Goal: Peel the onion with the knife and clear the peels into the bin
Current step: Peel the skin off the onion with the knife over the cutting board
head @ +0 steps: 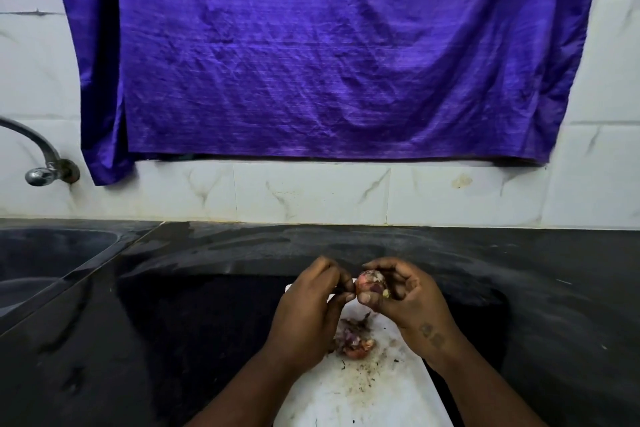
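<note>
From the head view, a dark stone surface (207, 288) ran below white marbled wall tiles (311, 191), with a purple cloth (329, 52) hanging above, a tap (45, 163) and a sink (41, 263) at far left. Over a white cutting board (374, 388), the right hand (405, 295) gripped the onion (372, 282); the left hand (311, 302) pinched at its skin. Peels (353, 340) lay on the board.

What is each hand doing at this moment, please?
Left hand: closed, fingertips pinching at the onion's side; whether it holds a knife or a peel cannot be told.
Right hand: closed around the onion, holding it above the white board.
</note>
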Demonstrator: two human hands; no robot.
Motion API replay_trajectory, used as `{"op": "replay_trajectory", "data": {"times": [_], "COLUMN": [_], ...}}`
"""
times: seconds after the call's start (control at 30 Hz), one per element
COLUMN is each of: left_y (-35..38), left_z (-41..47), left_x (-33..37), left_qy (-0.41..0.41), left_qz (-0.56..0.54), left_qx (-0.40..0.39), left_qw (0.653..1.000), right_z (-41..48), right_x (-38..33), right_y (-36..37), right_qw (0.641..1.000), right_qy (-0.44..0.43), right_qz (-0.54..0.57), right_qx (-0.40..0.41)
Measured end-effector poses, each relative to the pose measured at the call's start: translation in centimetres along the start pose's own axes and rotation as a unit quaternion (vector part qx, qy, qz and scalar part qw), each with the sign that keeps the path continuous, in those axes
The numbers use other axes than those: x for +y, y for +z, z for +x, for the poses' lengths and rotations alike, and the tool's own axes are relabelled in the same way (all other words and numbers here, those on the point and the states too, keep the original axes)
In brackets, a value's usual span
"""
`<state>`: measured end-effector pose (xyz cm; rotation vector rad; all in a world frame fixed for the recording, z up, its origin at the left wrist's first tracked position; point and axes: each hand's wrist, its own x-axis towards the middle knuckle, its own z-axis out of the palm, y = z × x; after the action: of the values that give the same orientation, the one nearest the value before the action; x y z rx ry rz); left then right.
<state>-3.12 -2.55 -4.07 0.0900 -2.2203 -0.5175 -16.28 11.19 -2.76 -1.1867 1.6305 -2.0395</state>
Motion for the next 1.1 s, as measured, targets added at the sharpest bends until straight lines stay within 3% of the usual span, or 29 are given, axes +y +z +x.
{"op": "replay_trajectory", "data": {"times": [0.17, 0.43, 0.83, 1.1], "left_y": [0.19, 0.22, 0.06, 0.27], "left_z": [-0.19, -0.23, 0.18, 0.08], "left_x": [0.75, 0.66, 0.66, 0.89], "left_qy": [0.003, -0.054, -0.027, -0.020], "left_qz": [0.014, -0.021, -0.101, -0.108], "left_qx": [-0.019, 0.032, 0.075, 0.051], "left_qw": [1.000, 0.998, 0.992, 0.993], "right_z": [0.40, 0.04, -0.15, -0.21], "right_x": [-0.15, -0.04, -0.51, -0.85], "right_y": [-0.56, -0.11, 0.15, 0.16], "right_qw": [0.998, 0.999, 0.999, 1.000], "right_qy": [-0.005, 0.004, 0.006, 0.006], "right_qz": [0.049, 0.048, 0.028, 0.026], "right_qx": [0.034, -0.012, -0.017, -0.014]}}
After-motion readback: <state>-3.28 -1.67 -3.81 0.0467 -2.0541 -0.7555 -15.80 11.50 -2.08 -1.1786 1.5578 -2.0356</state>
